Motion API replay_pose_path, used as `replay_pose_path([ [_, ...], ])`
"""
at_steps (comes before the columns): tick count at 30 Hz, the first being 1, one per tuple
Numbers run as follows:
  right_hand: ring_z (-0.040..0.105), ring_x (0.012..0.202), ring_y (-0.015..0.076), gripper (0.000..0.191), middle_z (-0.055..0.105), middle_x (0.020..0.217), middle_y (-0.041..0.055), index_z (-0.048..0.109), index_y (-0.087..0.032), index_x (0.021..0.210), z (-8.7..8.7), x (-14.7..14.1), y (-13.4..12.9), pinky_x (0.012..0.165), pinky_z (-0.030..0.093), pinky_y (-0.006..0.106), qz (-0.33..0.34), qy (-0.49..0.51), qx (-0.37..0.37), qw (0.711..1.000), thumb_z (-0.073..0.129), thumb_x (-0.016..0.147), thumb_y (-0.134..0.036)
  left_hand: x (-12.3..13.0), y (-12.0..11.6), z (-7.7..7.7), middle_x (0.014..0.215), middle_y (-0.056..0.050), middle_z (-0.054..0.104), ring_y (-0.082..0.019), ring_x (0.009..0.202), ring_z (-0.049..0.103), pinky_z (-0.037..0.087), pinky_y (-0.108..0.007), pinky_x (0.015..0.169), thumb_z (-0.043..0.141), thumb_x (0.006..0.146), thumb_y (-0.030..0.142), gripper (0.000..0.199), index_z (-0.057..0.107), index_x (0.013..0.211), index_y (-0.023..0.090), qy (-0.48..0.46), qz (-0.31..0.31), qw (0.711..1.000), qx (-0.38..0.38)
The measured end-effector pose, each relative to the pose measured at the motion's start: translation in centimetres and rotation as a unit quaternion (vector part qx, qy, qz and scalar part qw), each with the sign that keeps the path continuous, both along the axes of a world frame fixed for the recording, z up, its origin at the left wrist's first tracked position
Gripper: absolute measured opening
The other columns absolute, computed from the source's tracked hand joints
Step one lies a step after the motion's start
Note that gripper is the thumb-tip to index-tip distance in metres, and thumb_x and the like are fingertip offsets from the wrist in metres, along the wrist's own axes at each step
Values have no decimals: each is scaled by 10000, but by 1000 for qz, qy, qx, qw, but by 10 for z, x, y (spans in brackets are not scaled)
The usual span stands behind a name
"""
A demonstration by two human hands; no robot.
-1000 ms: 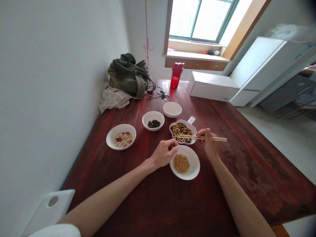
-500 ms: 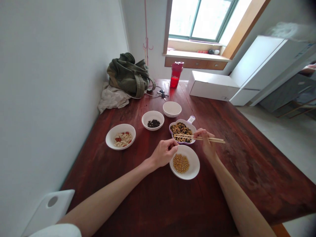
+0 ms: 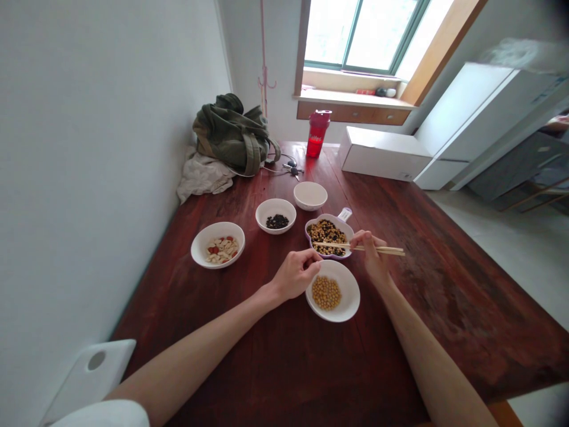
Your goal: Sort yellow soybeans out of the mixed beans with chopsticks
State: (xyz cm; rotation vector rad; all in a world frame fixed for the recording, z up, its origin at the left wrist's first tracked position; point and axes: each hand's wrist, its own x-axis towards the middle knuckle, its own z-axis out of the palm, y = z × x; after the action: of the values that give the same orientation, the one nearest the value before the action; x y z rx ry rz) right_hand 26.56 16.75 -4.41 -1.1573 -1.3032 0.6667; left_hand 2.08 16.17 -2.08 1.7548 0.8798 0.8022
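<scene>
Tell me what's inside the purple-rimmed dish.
Yellow and black beans fill the purple-rimmed dish. The chopsticks in the right hand cross above them. The beans cover the dish's bottom, so it cannot be seen.

White wall (image 3: 111, 148), bright green-framed window (image 3: 360, 35) above a wooden sill (image 3: 351, 98), pale floor (image 3: 502, 267).

The fingers (image 3: 370, 242) of the right hand (image 3: 372, 258) hide the middle of the chopsticks (image 3: 333, 244).
</scene>
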Motion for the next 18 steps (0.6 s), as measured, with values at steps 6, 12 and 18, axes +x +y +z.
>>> replay_pose_path([
  [6,588,678,184,579,633,658,26,671,-225,635,-3,6,4,723,462,337,-31,56,11,998,472,997,-630,1,0,-2,705,-8,632,-113,629,522,367,-221,582,564,924,259,215,725,885,121,1,3,1000,0],
  [12,608,685,205,600,630,637,30,641,-236,604,-6,9,8,704,461,361,-32,80,23,996,466,979,-671,1,0,-1,701,-9,631,-115,629,523,368,-221,580,569,923,261,213,725,884,121,-4,4,1000,1],
  [18,619,723,211,692,649,688,50,675,-236,618,0,9,5,729,469,363,30,111,-9,993,359,976,-737,1,-1,1,706,-6,632,-108,624,519,366,-221,577,562,927,248,210,718,875,118,-3,4,1000,-2],
])
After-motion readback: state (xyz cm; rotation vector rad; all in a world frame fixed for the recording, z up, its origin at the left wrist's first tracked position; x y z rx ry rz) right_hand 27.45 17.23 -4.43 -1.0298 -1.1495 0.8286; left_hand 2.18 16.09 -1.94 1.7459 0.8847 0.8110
